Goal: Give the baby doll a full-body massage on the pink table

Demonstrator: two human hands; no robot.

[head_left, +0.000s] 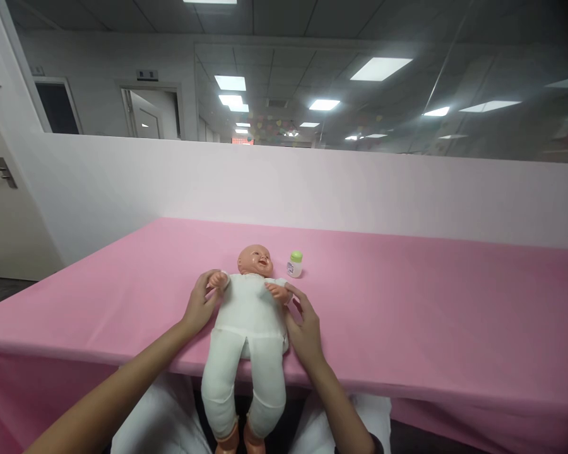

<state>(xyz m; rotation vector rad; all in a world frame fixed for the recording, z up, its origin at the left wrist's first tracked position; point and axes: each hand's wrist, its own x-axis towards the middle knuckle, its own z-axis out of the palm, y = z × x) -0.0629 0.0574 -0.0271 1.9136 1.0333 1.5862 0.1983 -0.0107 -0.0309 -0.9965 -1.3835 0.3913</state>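
A baby doll (252, 302) with a bald head and a white cloth body lies on its back on the pink-covered table. Its legs hang over the front edge toward me, and its brown feet reach the bottom of the view. My left hand (202, 302) is closed round the doll's arm at the left, by its small hand. On the other side, my right hand (305, 325) grips the doll's other arm, with fingers at the sleeve and the thumb low against its side. Some fingertips are hidden behind the doll. A small clear jar with a green lid (295, 265) stands upright beside the doll's head.
The pink tablecloth (407, 309) drapes over the table's front edge. Behind it runs a low white wall (341, 189) with a glass pane above. A door with a metal handle (4, 173) is at the far left. My white-clad legs (158, 416) are under the edge.
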